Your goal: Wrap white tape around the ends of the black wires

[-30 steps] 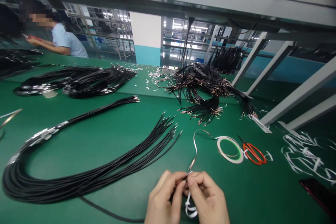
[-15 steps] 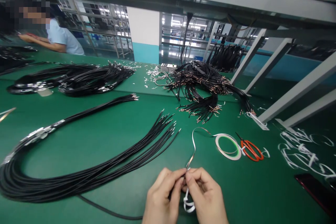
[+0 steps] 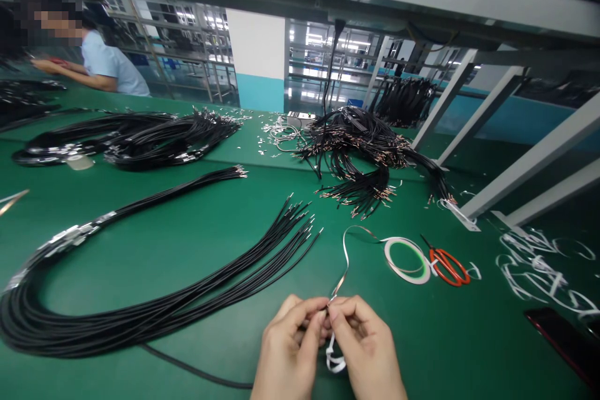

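At the near edge of the green bench (image 3: 422, 337), left hand (image 3: 288, 350) and right hand (image 3: 368, 344) sit close together, fingertips pinching a narrow white tape (image 3: 334, 357); a short, tight pinch suits so thin a strip. Tape runs far to its roll (image 3: 405, 279); orange-handled scissors (image 3: 447, 267) lie right of it, black wire bundle (image 3: 140, 309) left.

- one left hand (image 3: 288, 350) and one right hand (image 3: 368, 344), the person's own
- one white tape strip (image 3: 334, 356)
- one roll of white tape (image 3: 407, 260)
- one pair of red-handled scissors (image 3: 449, 267)
- one phone (image 3: 560, 340)
- one co-worker (image 3: 110, 69)
- four grey metal shelf struts (image 3: 539, 156)
- at least four bundles of black wires (image 3: 140, 319)
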`<state>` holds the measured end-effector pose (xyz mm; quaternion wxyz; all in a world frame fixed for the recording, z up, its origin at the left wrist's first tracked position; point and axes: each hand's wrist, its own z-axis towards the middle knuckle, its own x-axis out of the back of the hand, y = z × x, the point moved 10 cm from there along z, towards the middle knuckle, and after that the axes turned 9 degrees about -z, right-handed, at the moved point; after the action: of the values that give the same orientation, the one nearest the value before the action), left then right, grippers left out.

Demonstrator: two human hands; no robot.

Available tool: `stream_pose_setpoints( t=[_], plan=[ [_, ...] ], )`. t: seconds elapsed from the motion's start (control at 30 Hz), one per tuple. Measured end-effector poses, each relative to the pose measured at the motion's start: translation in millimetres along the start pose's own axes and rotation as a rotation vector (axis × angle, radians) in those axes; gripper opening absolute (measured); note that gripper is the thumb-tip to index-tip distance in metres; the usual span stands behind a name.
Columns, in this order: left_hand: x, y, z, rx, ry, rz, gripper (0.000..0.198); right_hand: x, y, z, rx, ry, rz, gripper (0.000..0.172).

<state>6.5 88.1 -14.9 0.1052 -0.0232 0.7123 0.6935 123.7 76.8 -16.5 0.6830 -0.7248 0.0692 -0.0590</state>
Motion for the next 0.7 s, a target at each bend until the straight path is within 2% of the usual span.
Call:
stream_pose_setpoints(
  t=[0.13,0.33,0.5,0.7],
  plan=[
    [0.2,-13,4,0.129,-0.014,-0.063,0.031,-2,1,0,-0.004,-0.020,0.017,0.024],
    [0.7,-24,8,0.346,0.043,-0.280,0.042,-4,-1,2,0.019,-0.041,-0.030,0.025],
    [-3.1,-20,10,0.399,0.015,-0.341,0.042,-6,-3,2,0.039,-0.048,-0.041,0.024],
    [0.0,-28,14,0.428,-0.001,-0.282,0.040,-9,-3,-1,0.079,-0.076,-0.096,0.022]
  ],
)
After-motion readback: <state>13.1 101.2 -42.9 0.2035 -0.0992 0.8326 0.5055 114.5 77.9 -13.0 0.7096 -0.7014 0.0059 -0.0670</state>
